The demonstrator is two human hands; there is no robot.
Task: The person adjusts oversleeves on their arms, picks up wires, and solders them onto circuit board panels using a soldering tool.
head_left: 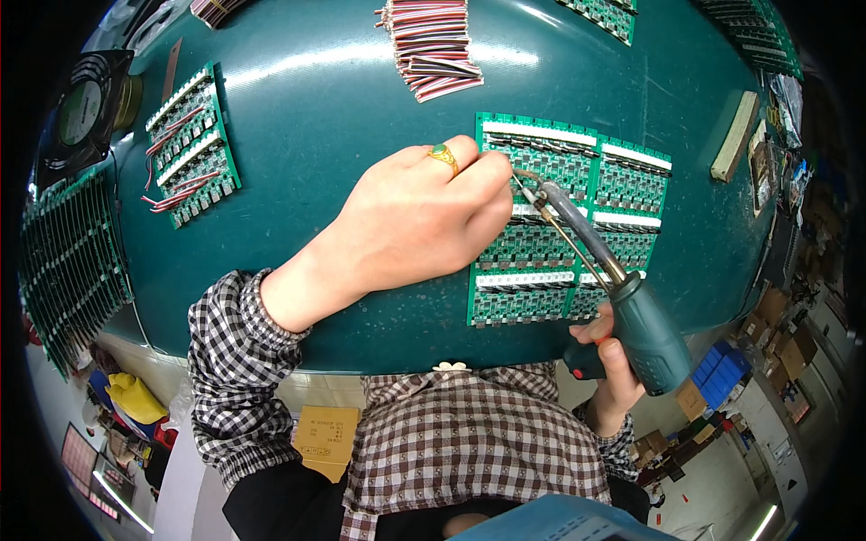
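My right hand (619, 371) is wrapped round the dark green handle of a soldering gun (651, 335), with a red button near the fingers. Its metal barrel slants up and left, and a thin tube runs alongside to the tip. That tip is beside the fingertips of my left hand (419, 216), over a panel of green circuit boards (519, 311) bearing white connector strips and short black wires. The fingers of my left hand, one wearing a ring with a green stone, are pinched together. What they hold is hidden behind them.
A bundle of red, white and black wires (437, 45) lies at the back. On the left are a board panel with wires attached (194, 149), a black fan (90, 104) and a row of upright boards (77, 261). A pale bar (734, 135) sits at right.
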